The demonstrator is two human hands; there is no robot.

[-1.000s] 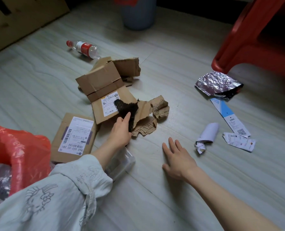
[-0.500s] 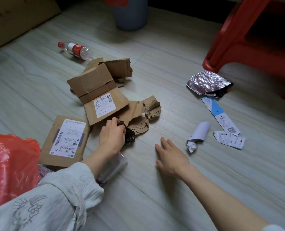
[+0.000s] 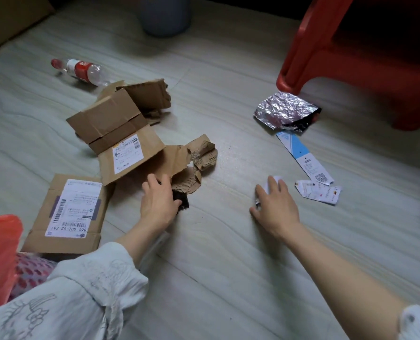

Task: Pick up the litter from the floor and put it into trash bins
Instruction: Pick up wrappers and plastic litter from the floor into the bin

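both hands are low over the floor (image 3: 228, 253). left hand (image 3: 158, 204) curls its fingers round a crumpled black scrap (image 3: 182, 201), just beside torn cardboard (image 3: 188, 184). right hand (image 3: 276, 208) lies with fingers spread over a white paper roll (image 3: 276, 179); whether it grips it i cannot tell. more litter lies about: a bottle (image 3: 81, 69), boxes (image 3: 115, 123), foil (image 3: 283, 111), tags (image 3: 302, 155). a grey bin (image 3: 164, 15) stands far off.
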